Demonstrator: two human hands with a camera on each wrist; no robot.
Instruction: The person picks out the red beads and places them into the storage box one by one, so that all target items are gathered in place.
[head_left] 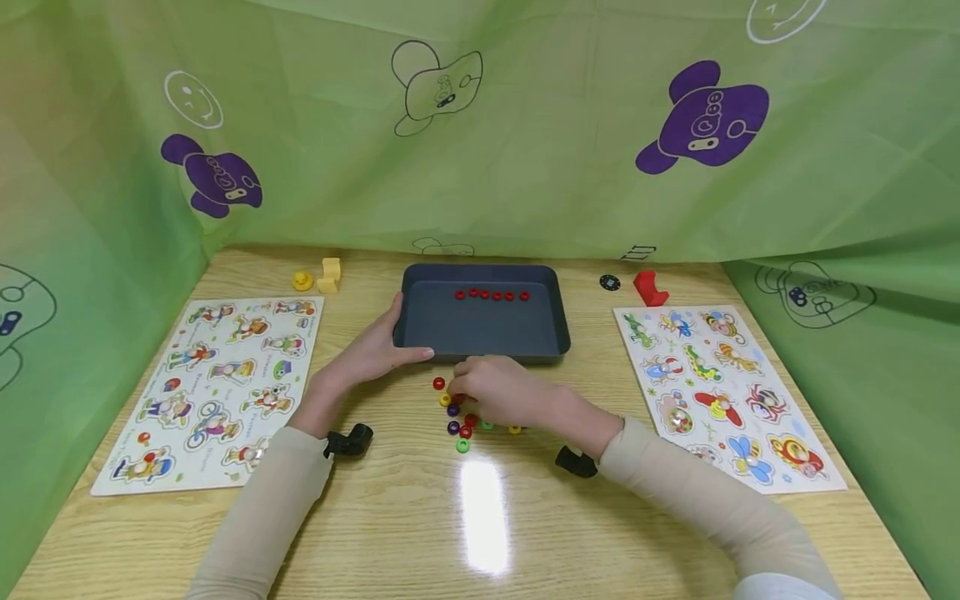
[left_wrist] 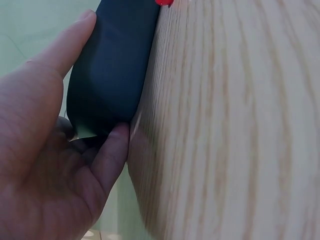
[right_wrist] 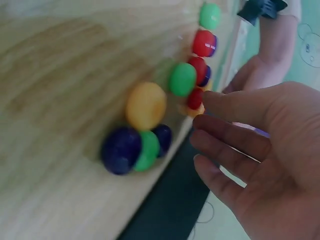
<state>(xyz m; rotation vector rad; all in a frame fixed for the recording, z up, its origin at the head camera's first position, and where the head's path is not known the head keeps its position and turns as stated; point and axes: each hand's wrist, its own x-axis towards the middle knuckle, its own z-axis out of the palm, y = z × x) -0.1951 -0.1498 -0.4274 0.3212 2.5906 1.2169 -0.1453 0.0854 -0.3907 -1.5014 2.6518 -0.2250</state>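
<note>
My left hand (head_left: 375, 348) holds the dark grey tray (head_left: 480, 354) by its near left corner, thumb along the front wall and fingers at the left side. In the left wrist view, fingers touch the tray's outer wall (left_wrist: 115, 60). Six red beads lie in a row inside the tray's far part. My right hand (head_left: 502, 390) bends over a loose group of beads in front of the tray. In the right wrist view, its fingertips are right at a red bead (right_wrist: 195, 99); I cannot tell whether they pinch it. Purple (right_wrist: 121, 150), green (right_wrist: 183, 79) and yellow beads (right_wrist: 146, 106) lie around.
Picture puzzle boards lie left (head_left: 217, 392) and right (head_left: 727, 392). Behind them are a yellow duck (head_left: 302, 281), a yellow block (head_left: 330, 275), a black chip (head_left: 610, 282) and a red block (head_left: 649, 288). Green printed cloth (head_left: 525, 192) hangs round the table's back and sides.
</note>
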